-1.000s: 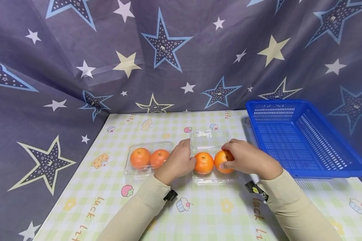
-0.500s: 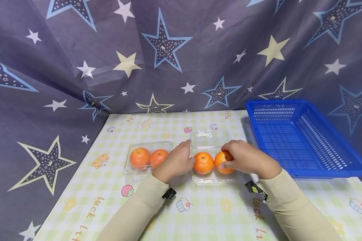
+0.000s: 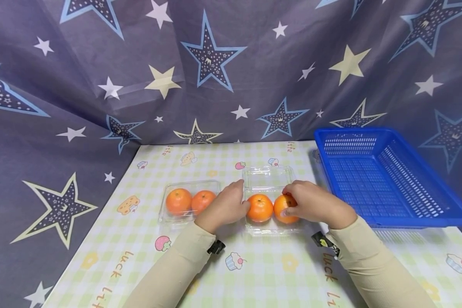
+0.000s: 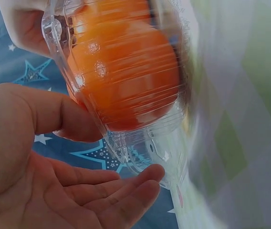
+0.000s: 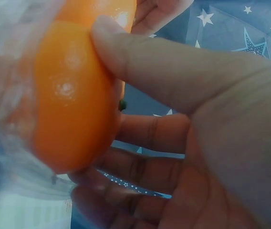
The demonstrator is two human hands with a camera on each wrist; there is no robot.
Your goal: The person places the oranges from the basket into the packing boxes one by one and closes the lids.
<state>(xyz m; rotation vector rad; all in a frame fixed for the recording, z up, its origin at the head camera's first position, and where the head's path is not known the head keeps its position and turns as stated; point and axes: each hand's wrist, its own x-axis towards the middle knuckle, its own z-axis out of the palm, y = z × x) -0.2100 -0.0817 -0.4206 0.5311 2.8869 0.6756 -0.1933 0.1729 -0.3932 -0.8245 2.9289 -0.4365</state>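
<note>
In the middle of the table stands a clear plastic clamshell box (image 3: pixel 267 232), its lid (image 3: pixel 267 177) folded back. Two oranges sit in its tray side by side. My right hand (image 3: pixel 318 203) grips the right-hand orange (image 3: pixel 280 204), thumb in front and fingers behind, as the right wrist view confirms. Beside the left-hand orange (image 3: pixel 260 208), my left hand (image 3: pixel 224 208) rests at the box's left side. In the left wrist view its thumb (image 4: pixel 76 119) touches the rim, and its fingers (image 4: pixel 126 195) reach fairly straight toward the lid end.
A second clear box (image 3: pixel 171 220) with two oranges (image 3: pixel 179 202) stands to the left, partly behind my left hand. At the right is a large blue plastic basket (image 3: pixel 363 184). A star-patterned cloth (image 3: pixel 215 102) hangs behind the table (image 3: pixel 138 239).
Both hands stay almost in place, with only a tiny shift of the right wrist. The oranges and the boxes look the same.
</note>
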